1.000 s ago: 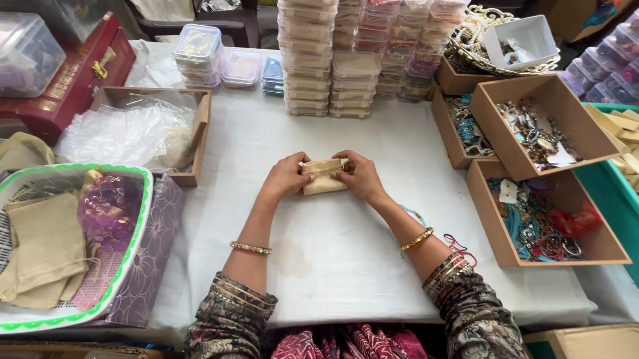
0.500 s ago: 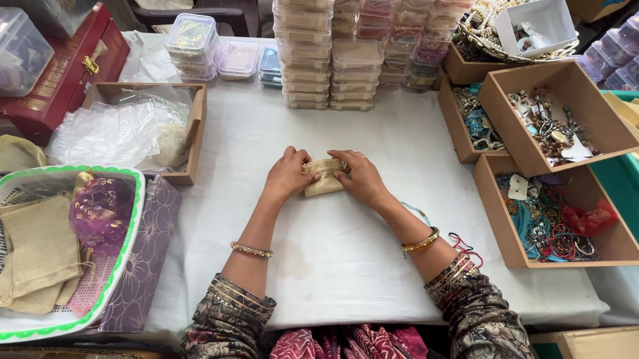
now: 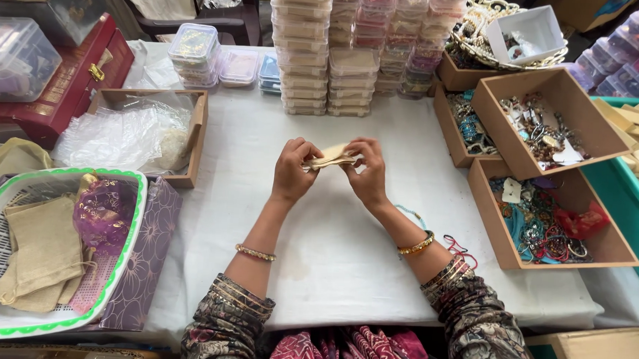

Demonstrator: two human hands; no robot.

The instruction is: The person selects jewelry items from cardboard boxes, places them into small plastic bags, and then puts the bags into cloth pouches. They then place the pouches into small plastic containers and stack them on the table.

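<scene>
one beige pouch point(image 3: 331, 157), fingers of left hand point(image 3: 293, 171), right hand point(image 3: 366, 171) pinching it.

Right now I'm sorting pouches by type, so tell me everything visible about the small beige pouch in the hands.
The small beige pouch looks like soft, plain cloth, flattened and lying roughly level. It is pinched between the left hand and the right hand, lifted above the white table cover. Its contents, if any, cannot be seen.

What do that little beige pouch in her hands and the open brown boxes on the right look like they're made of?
The beige pouch looks like soft matte woven cloth, perhaps cotton or jute: it folds limply between the left hand and right hand. The brown boxes look like plain uncoated cardboard or thin fibreboard, with flat dull walls and raw edges.
</scene>
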